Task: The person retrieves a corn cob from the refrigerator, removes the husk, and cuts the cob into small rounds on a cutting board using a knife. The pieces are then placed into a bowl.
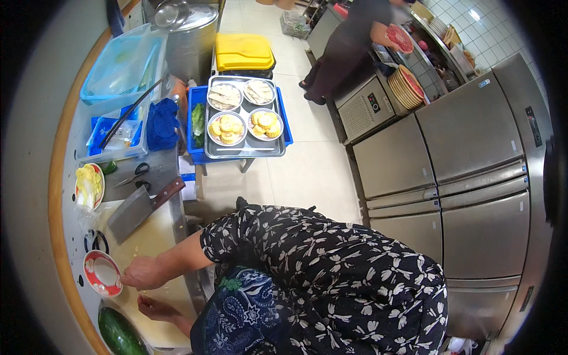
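Observation:
My right hand (144, 273) is curled over a pale cutting board (153, 235), its fingertips at the rim of a red-and-white bowl (103, 273). Whether they grip the rim or something small is hidden. Just below it in the picture, my left hand (155, 308) hovers palm-up with bent fingers; what lies in them cannot be made out. Small pale bits are scattered on the board. A cleaver (133, 213) with a wooden handle rests across the board's far end. Beside my left hand lies a large dark-green gourd or melon (120, 330).
Scissors (135, 175) and a plate of cabbage leaves (90, 186) lie past the cleaver. Plastic tubs (146, 153) stand beyond. A metal tray (246, 154) carries bowls of cut corn and pale strips. Steel refrigerators (479, 124) line the opposite side, where another person (346, 49) holds a plate.

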